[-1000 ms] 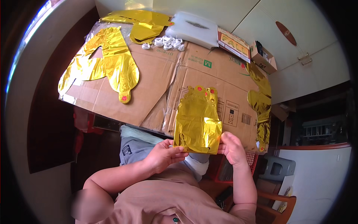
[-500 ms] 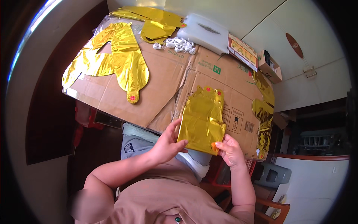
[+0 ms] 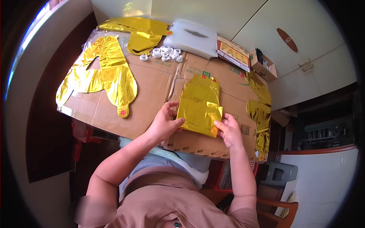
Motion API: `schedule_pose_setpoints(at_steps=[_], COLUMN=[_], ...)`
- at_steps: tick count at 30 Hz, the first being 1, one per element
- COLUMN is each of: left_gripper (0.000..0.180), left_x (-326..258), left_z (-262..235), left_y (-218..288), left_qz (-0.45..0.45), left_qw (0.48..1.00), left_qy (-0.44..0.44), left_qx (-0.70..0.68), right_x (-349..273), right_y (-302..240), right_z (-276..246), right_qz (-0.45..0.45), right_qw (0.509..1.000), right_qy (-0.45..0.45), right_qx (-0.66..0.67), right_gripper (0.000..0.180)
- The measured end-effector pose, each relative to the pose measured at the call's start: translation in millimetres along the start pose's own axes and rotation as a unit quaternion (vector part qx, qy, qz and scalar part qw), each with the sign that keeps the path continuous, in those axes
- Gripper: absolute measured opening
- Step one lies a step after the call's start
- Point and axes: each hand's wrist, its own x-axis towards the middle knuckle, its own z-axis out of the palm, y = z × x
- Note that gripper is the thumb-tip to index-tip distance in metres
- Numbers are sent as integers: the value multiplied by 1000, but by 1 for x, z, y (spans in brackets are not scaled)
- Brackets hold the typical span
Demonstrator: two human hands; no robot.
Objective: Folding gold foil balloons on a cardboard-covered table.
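Note:
A flat gold foil balloon, folded into a rough rectangle (image 3: pixel 198 104), lies over the near right part of the cardboard. Its far end is rounded and carries small red marks. My left hand (image 3: pixel 164 122) grips its left edge, thumb on top and the other fingers alongside and partly beneath. At the near right corner, my right hand (image 3: pixel 229 131) pinches the foil between thumb and fingers. Left of my hands rests a flat, letter-shaped gold foil balloon (image 3: pixel 110 64) with a red mark on its tab.
Cardboard (image 3: pixel 152 95) covers the table. Along the back are more gold foil (image 3: pixel 152 28), white ribbon coils (image 3: pixel 166 53), a stack of clear plastic bags (image 3: pixel 195 38), a printed box (image 3: pixel 233 52) and a small open carton (image 3: pixel 262 64). Another gold foil piece (image 3: pixel 259 110) hangs along the right edge.
Both hands have carried the folded foil away from my body, farther onto the cardboard. An orange spot by my right thumb no longer shows clearly. The whole view has shifted slightly.

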Motion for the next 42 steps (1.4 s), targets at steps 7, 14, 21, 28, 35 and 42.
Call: schedule_pose_setpoints(at_steps=[7,14,21,28,35,42], left_gripper=[40,37,24,13,24,38], left_x=[16,56,85,64,16,-5], left_z=[-8,-8,5,15,-17,-34], left_y=[34,39,38,44,22,-4], left_qz=[-36,120,111,365,506,456], left_qw=[954,887,938,869,760,731], left_qy=[-60,-11,-17,-28,-126,-176], left_qx=[293,446,329,334,387,477], right_x=[27,34,67,71,-11,-62], right_y=[1,-15,-37,-54,-16,23], right_z=[-15,-8,-16,-30,-38,-30], right_qz=[6,-12,-48,-79,-361,-473], right_qw=[998,996,986,994,874,687], right_qy=[-28,-14,10,-46,-61,-68], right_qx=[-64,-84,-156,-64,-319,-548], right_gripper=[30,28,22,21,36,45])
